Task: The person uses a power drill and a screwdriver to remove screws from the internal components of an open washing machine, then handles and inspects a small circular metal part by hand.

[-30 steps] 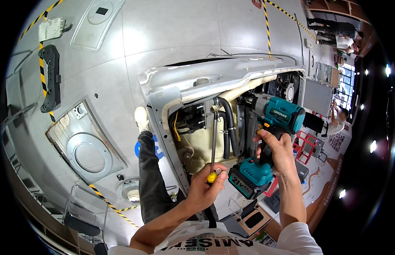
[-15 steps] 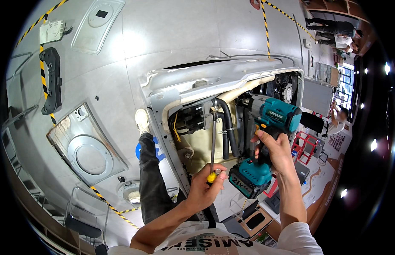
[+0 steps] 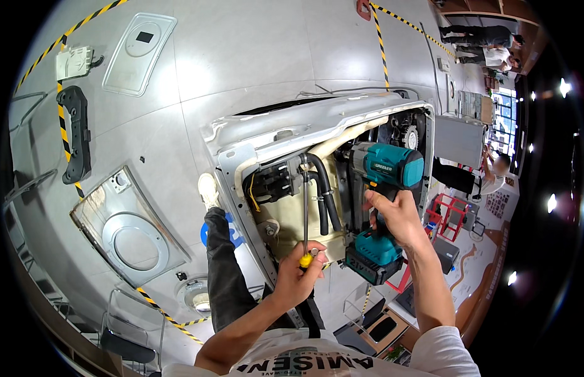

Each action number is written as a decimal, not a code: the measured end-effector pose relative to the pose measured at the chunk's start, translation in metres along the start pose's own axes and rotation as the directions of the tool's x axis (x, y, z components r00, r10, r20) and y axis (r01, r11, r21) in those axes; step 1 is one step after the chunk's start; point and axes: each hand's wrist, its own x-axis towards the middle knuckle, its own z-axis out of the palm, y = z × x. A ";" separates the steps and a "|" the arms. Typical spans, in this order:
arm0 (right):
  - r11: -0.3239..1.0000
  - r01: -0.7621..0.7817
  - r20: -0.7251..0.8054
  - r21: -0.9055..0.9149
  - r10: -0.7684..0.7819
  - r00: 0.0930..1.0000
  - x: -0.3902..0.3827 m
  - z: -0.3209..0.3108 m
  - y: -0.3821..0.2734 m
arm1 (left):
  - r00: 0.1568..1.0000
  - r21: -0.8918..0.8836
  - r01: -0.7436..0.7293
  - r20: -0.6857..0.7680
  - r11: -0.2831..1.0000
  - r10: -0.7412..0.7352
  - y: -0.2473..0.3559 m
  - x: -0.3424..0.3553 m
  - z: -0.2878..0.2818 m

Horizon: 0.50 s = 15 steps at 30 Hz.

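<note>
- Screwdriver (image 3: 306, 223) is being pinched by left hand (image 3: 296, 276).
- Drill (image 3: 387, 164) is being gripped by right hand (image 3: 397, 217).
- Seemingly, machine (image 3: 291, 218) is being dismantled; steady aim is being required.

- In the open machine (image 3: 329, 119), black hoses (image 3: 331, 213) stand just right of the screwdriver (image 3: 306, 217), leaving a narrow gap.
- Left of the screwdriver, a cream surface (image 3: 290, 210) lies uncovered below dark parts (image 3: 271, 183).
- The power drill (image 3: 389, 164) blocks much of the right side.
- A metal rim (image 3: 243, 217) walls the left.

A white printed T-shirt (image 3: 317, 353) is worn with dark trousers (image 3: 227, 267).
</note>
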 end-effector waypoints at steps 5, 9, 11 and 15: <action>0.996 0.065 -0.026 -0.068 -0.067 0.997 0.001 0.001 -0.004 | 1.000 0.003 0.011 0.001 1.000 -0.011 0.002 0.001 -0.001; 1.000 -0.021 0.025 0.008 0.020 0.999 0.003 -0.003 -0.005 | 1.000 0.005 -0.002 0.007 1.000 0.002 0.001 0.001 -0.001; 0.993 -0.054 0.071 0.102 0.047 0.996 0.005 -0.004 -0.007 | 1.000 0.013 -0.001 0.002 1.000 0.001 0.001 0.001 0.000; 0.962 -0.149 0.056 0.230 0.140 0.989 0.002 0.005 -0.011 | 1.000 -0.001 0.014 -0.008 1.000 -0.014 0.000 0.001 0.000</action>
